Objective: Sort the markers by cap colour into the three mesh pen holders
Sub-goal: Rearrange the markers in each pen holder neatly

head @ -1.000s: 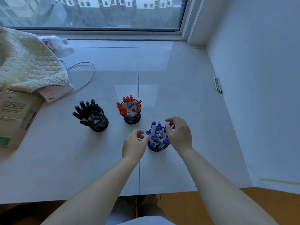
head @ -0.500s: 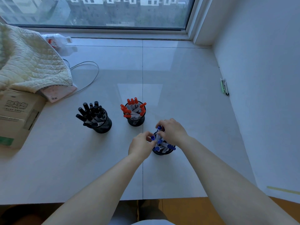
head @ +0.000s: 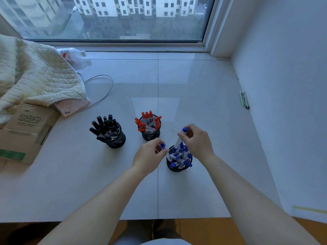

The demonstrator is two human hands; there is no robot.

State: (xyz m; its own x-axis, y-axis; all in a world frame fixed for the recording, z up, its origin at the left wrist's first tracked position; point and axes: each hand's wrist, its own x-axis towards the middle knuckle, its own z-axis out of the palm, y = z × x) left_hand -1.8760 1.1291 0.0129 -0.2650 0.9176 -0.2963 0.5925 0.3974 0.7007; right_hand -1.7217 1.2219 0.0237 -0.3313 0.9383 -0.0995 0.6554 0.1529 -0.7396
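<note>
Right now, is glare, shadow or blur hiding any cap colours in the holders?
Head view: daylight from the window is soft and bluish; a pale reflection patch on the sill lies behind the holders, not on them. Black caps, red caps and blue caps read clearly. Wide-angle bending shows at the edges. Both hands are sharp: left hand, right hand.

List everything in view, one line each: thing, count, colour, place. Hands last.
Mesh pen holders: three, black, mid-ledge.
Black-capped markers: many, left holder.
Red-capped markers: many, middle holder.
Blue-capped markers: many, right holder.
Quilted blanket: one, cream, far left.
Cardboard box: one, brown, left edge.
Plastic bottle: one, clear, by the window.
Cable: one, grey, beside the blanket.
Left hand: pinches a blue-capped marker.
Right hand: pinches a raised blue-capped marker.
</note>
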